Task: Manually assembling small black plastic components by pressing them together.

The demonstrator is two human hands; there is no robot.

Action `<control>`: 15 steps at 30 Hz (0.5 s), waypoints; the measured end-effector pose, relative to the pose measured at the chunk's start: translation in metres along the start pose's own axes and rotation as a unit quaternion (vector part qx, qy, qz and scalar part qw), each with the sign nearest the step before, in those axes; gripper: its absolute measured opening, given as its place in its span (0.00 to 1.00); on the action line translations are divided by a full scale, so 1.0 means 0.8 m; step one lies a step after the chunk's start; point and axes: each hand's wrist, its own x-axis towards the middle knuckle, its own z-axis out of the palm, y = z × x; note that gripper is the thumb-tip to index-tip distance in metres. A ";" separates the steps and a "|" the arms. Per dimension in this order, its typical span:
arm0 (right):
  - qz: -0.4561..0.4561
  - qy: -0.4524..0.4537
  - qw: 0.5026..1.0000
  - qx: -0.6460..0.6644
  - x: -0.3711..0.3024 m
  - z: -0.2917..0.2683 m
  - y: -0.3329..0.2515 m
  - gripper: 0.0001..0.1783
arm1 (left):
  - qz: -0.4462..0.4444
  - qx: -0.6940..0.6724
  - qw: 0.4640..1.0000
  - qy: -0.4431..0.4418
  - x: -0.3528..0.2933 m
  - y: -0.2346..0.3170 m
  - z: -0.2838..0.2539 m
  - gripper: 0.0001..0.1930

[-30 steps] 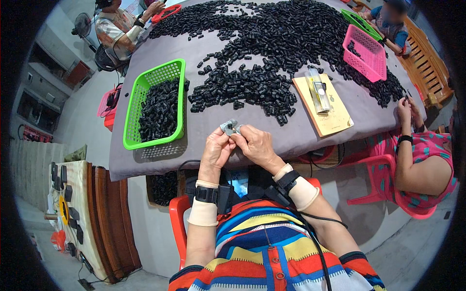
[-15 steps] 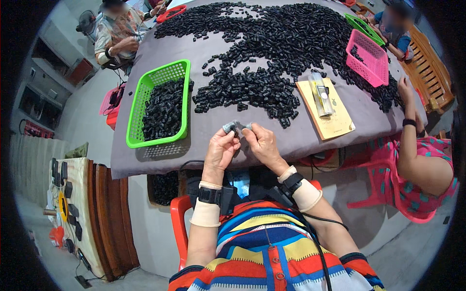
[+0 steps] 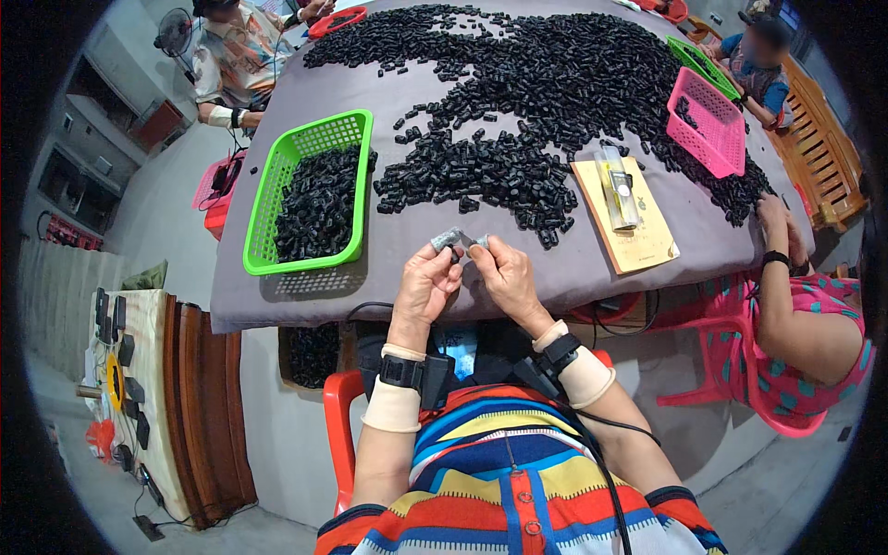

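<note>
My left hand (image 3: 425,285) is closed in a pinch on a small black cylindrical piece (image 3: 454,255), held just over the near edge of the table. Grey wrapping (image 3: 446,239) covers a fingertip there. Close beside it, my right hand (image 3: 509,282) pinches a thin, dark, blade-like tool (image 3: 467,238), its tip pointing toward the left fingers. Grey also shows at the right fingertips. Most of the tool is hidden in the grip. Beyond my hands lies a loose heap of similar black pieces (image 3: 481,176).
A green basket (image 3: 363,185) of black pieces stands left on the grey-covered table (image 3: 407,296). At right lie a yellowish book (image 3: 647,242) with a clear tube (image 3: 618,190) on it, and a pink basket (image 3: 717,157). Other people sit around the table.
My hands have come slightly closer together, and the blade-like tip now shows between them. At right, a neighbour's hands have come together at the table's edge. The whole view has shifted slightly.
</note>
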 end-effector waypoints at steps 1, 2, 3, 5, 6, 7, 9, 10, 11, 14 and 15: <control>0.000 0.000 1.000 -0.003 0.000 -0.001 0.000 0.17 | -0.004 -0.006 1.000 -0.007 0.000 0.000 -0.001 0.13; 0.001 0.000 1.000 -0.003 0.000 -0.001 0.000 0.17 | -0.005 -0.006 1.000 -0.007 0.000 -0.001 -0.001 0.13; 0.005 -0.001 1.000 -0.003 0.000 -0.001 0.001 0.17 | -0.005 -0.014 1.000 -0.012 0.000 -0.001 -0.003 0.13; 0.011 -0.003 1.000 -0.001 0.000 0.000 0.002 0.17 | -0.006 -0.022 1.000 -0.016 0.000 -0.002 -0.005 0.13; 0.009 -0.003 1.000 0.002 0.000 -0.001 0.000 0.17 | -0.007 -0.026 0.999 -0.022 -0.001 -0.001 -0.006 0.14; 0.007 -0.004 1.000 0.006 0.000 -0.001 -0.001 0.17 | -0.008 -0.030 0.999 -0.029 -0.002 0.000 -0.006 0.14; 0.007 -0.002 1.000 0.013 0.001 -0.001 -0.001 0.17 | -0.010 -0.018 1.000 -0.021 -0.004 0.002 -0.004 0.15; 0.007 -0.001 1.000 0.020 0.001 -0.001 -0.001 0.17 | -0.011 -0.006 1.000 -0.014 -0.005 0.003 -0.002 0.15; 0.008 0.000 1.000 0.019 0.001 -0.003 -0.001 0.17 | -0.011 -0.006 1.000 -0.014 -0.005 0.003 0.002 0.15; 0.015 -0.009 1.000 0.015 0.001 -0.004 -0.003 0.17 | -0.013 0.009 1.000 -0.001 -0.007 0.005 0.007 0.15; 0.011 -0.007 1.000 0.021 0.001 -0.003 -0.003 0.17 | -0.010 0.002 1.000 -0.003 -0.007 0.005 0.007 0.14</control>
